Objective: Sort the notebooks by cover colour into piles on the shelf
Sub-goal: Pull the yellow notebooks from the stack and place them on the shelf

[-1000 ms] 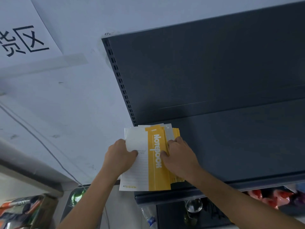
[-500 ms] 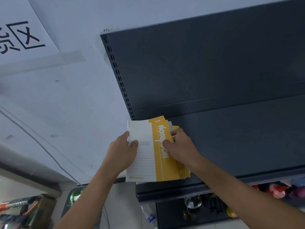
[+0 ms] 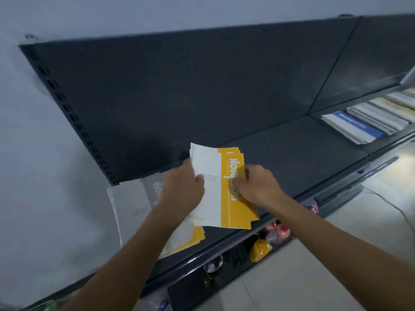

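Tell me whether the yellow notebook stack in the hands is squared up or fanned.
Fanned: the yellow notebook stack shows staggered cover edges at its far and near right corners.

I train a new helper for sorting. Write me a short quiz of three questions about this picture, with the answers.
1. True or false: the left hand and the right hand both grip the yellow notebooks.
2. What lies left of the left hand? A) grey notebook B) red box C) cup
3. Fill in: the nearest notebook at the far right is white and ____.
Key: 1 true; 2 A; 3 blue.
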